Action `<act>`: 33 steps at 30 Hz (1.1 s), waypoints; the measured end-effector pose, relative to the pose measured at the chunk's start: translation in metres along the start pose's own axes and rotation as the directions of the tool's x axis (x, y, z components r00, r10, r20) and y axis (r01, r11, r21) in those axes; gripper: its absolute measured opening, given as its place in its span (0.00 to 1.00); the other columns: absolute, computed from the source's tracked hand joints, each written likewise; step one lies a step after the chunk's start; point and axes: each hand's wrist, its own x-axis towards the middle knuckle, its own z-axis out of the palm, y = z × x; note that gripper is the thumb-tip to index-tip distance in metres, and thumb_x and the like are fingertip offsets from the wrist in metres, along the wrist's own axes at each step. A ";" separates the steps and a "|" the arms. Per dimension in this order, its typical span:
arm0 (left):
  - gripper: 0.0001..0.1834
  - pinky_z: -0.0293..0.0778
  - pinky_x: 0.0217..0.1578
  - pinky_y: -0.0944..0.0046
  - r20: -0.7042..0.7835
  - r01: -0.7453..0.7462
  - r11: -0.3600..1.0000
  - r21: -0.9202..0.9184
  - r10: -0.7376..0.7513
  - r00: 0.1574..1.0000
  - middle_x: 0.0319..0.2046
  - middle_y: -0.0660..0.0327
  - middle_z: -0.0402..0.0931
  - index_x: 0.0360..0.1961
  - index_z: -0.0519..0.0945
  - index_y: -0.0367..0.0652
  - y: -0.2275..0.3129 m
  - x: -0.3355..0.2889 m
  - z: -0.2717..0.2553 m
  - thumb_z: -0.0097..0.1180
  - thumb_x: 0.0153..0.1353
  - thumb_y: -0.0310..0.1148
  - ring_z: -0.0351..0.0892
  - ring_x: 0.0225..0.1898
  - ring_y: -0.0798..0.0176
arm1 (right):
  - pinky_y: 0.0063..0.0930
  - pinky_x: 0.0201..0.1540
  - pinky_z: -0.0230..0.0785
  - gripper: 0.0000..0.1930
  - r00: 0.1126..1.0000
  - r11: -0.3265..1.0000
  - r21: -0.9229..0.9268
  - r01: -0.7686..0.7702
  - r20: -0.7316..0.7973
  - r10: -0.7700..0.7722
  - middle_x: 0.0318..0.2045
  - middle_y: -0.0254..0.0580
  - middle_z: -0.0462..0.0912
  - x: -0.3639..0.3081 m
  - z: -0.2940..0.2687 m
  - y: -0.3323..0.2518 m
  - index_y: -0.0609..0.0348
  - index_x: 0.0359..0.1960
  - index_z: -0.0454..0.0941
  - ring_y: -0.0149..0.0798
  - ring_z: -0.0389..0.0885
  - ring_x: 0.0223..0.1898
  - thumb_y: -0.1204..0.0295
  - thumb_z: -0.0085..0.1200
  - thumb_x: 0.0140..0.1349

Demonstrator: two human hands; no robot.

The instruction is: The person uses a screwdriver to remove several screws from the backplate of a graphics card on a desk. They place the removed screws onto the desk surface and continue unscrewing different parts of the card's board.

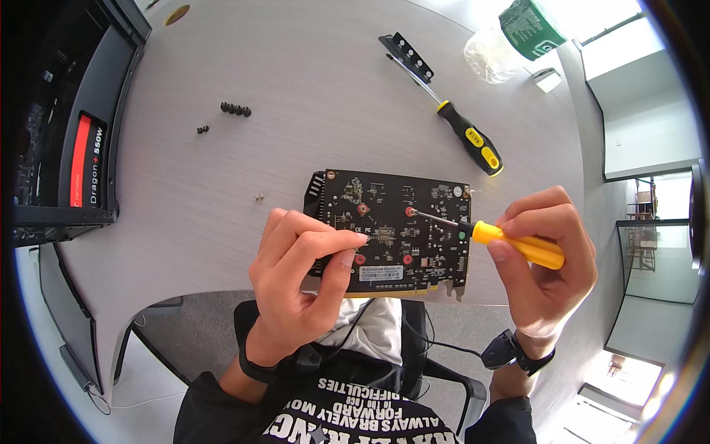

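A black graphics card point(436, 240) lies back side up near the table's front edge, with red-ringed screw holes on its board. My right hand point(551, 255) grips a small screwdriver point(510, 240) by its yellow handle. The thin shaft slants left, and its tip meets the upper right red-ringed hole. Over the card's left part, my left hand point(299, 277) has thumb and index finger brought together; whatever sits between them is too small to make out. Two tiny silvery screws point(259, 197) rest on the table left of the card.
A larger black-and-yellow screwdriver point(471, 137) lies behind the card, its tip by a black slotted bracket point(413, 59). Black screws point(236, 109) stand in a row at left, near a smaller pair point(203, 129). An open computer case point(63, 126) borders the left; a green-and-clear container point(518, 37) stands far right.
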 end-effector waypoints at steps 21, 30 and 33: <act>0.11 0.67 0.32 0.65 0.000 -0.067 0.996 0.064 0.067 0.998 0.31 0.67 0.78 0.37 0.88 0.47 -0.002 0.000 0.002 0.66 0.54 0.20 0.69 0.34 0.63 | 0.26 0.32 0.76 0.13 0.882 0.945 -0.224 0.240 0.457 -0.116 0.34 0.46 0.83 0.050 -0.011 -0.031 0.62 0.34 0.80 0.39 0.85 0.32 0.85 0.71 0.49; 0.23 0.71 0.50 0.56 0.136 -0.084 0.994 0.066 0.074 0.988 0.57 0.56 0.74 0.52 0.85 0.48 0.000 0.005 -0.007 0.73 0.53 0.34 0.69 0.54 0.52 | 0.27 0.32 0.76 0.13 0.830 0.949 -0.217 0.229 0.552 -0.074 0.34 0.46 0.81 0.064 -0.009 -0.035 0.62 0.32 0.78 0.40 0.84 0.32 0.86 0.71 0.49; 0.31 0.65 0.62 0.47 0.203 -0.078 0.994 0.078 0.061 0.977 0.66 0.50 0.66 0.60 0.80 0.49 -0.004 0.003 -0.011 0.73 0.55 0.41 0.64 0.65 0.43 | 0.27 0.31 0.75 0.13 0.820 0.941 -0.215 0.261 0.563 -0.100 0.33 0.45 0.82 0.067 -0.008 -0.032 0.63 0.32 0.78 0.39 0.84 0.31 0.85 0.72 0.49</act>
